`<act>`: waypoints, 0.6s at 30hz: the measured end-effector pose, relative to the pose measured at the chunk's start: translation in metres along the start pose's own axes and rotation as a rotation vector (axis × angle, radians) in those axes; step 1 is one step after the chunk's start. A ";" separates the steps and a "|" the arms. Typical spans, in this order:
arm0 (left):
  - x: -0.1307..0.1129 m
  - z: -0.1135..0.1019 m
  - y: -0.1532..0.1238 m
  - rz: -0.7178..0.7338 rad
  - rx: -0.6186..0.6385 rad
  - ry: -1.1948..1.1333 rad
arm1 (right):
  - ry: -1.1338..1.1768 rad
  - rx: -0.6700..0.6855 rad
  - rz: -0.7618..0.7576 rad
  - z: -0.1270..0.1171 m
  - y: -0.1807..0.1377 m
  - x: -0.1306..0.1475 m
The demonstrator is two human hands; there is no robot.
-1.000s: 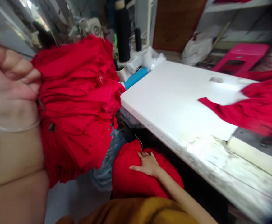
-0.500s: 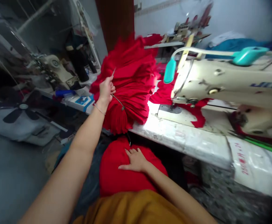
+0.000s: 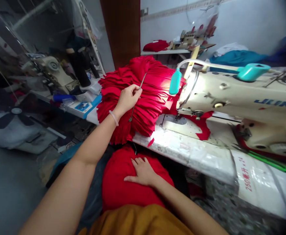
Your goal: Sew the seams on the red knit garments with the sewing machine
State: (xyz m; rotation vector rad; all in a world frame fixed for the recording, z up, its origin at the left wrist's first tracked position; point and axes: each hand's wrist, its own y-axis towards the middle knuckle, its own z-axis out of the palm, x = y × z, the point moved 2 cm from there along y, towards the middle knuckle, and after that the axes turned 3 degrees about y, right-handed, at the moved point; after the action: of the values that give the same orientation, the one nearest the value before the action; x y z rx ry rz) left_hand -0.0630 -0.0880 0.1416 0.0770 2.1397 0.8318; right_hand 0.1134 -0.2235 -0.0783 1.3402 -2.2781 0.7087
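Observation:
A thick bundle of red fabric pieces sits on the sewing table's left end, with a thin cord running round it. My left hand is closed on the cord, fingers pinched at the bundle's top. Across my lap lies red cloth, where my right hand rests flat with fingers spread. To the right of the bundle stands a sewing machine, a teal lamp shining beside its needle end. A cut red piece lies by the machine's base.
Green-handled snips lie at the right on the white tabletop. A small red scrap is near its front edge. At left are a fan and another sewing machine. Blue cloth is piled behind.
The red bundle, held up and blurred before, has come down onto the table. My left hand has moved right and slightly down with the cord. My right hand has stayed on the lap cloth.

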 end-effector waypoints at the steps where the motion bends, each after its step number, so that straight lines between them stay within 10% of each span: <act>1: -0.003 -0.006 -0.013 0.050 -0.074 0.043 | 0.001 -0.003 -0.003 0.001 0.002 0.000; 4: -0.013 -0.019 -0.083 0.147 -0.171 0.081 | 0.014 -0.028 -0.008 0.002 0.010 -0.002; 6: -0.012 -0.013 -0.142 0.106 0.143 -0.028 | 0.046 -0.060 -0.054 0.005 0.017 -0.003; 9: 0.014 0.010 -0.212 -0.371 0.558 -0.234 | 0.069 -0.098 -0.130 0.008 0.026 -0.002; 12: 0.048 0.025 -0.233 -0.756 0.330 -0.532 | -0.037 -0.074 -0.120 -0.003 0.023 0.001; 18: 0.078 0.019 -0.212 -0.849 -0.020 -0.632 | -0.139 -0.454 -0.310 -0.128 -0.005 0.016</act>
State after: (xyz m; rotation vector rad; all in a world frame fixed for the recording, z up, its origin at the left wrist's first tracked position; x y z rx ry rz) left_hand -0.0546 -0.2179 -0.0439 -0.4861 1.3556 0.2584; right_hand 0.1209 -0.1587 0.0331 1.4933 -2.0883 -0.0072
